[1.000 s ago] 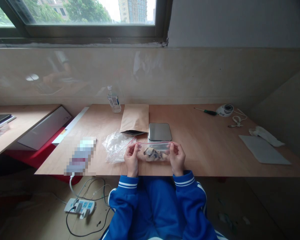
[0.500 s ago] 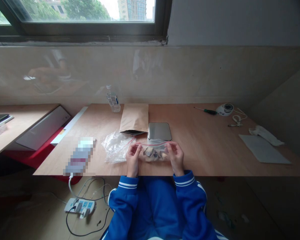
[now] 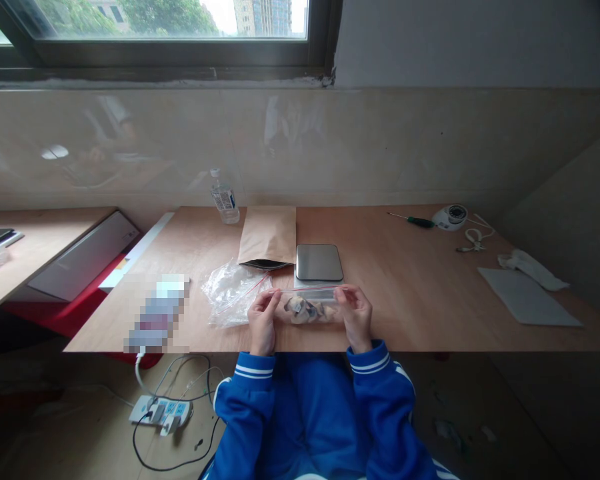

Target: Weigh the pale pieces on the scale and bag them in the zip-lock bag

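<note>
A clear zip bag with a red-lined top edge is stretched between my two hands near the table's front edge. Several pale brown and dark pieces show inside it; their kind is hard to make out. My left hand pinches the bag's left upper corner. At the right upper corner, my right hand is closed on the bag too. Just beyond the bag lies a flat silver-topped scale. To the left of my left hand is a crumpled pile of clear plastic bags.
A brown paper pouch lies with its mouth towards me, and a plastic bottle stands behind it. A blurred phone is at left. Further right are a screwdriver, a white camera and a grey sheet.
My hands have drawn slightly apart, and the bag's top edge now looks straighter and tauter. The other things on the table stay in place.
</note>
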A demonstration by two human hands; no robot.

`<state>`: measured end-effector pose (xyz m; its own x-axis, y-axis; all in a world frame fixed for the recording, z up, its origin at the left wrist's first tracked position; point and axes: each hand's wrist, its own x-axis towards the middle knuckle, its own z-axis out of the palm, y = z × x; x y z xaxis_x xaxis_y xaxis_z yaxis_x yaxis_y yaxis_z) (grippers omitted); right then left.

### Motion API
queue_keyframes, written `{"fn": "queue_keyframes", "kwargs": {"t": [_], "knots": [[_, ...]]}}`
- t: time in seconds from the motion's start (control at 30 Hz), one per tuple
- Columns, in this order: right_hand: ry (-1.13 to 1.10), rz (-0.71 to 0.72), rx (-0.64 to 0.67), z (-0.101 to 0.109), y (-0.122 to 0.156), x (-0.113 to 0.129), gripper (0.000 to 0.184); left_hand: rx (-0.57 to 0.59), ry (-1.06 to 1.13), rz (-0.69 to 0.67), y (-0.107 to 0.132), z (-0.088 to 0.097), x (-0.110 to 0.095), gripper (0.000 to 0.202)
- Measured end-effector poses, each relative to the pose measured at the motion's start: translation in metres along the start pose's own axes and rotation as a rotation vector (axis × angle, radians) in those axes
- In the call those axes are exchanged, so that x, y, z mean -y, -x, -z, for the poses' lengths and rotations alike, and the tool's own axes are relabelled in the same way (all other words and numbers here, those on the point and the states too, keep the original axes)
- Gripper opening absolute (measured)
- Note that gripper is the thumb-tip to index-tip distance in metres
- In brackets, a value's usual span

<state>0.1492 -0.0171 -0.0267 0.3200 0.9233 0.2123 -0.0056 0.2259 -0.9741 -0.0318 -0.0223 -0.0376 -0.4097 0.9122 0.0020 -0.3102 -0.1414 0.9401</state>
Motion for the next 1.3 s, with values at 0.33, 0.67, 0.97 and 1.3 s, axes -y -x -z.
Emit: {"fn": "queue_keyframes", "kwargs": {"t": [0.33, 0.67, 0.97, 1.3], "knots": [[0.815, 0.659, 0.558, -0.011, -0.006, 0.089, 0.014, 0.181, -0.215, -0.165, 0.023, -0.012, -0.036, 0.014], [0.955, 0.766, 0.759, -0.019, -0.008, 0.093, 0.018, 0.243, -0.290, -0.230, 0.031, -0.011, -0.038, 0.013], [1.007, 0.887, 0.681, -0.024, -0.013, 0.084, 0.022, 0.287, -0.435, -0.438, 0.034, -0.011, -0.045, 0.011], [1.014, 0.786, 0.742, -0.014, -0.012, 0.085, 0.019, 0.237, -0.514, -0.463, 0.034, -0.005, -0.049, 0.008]]}}
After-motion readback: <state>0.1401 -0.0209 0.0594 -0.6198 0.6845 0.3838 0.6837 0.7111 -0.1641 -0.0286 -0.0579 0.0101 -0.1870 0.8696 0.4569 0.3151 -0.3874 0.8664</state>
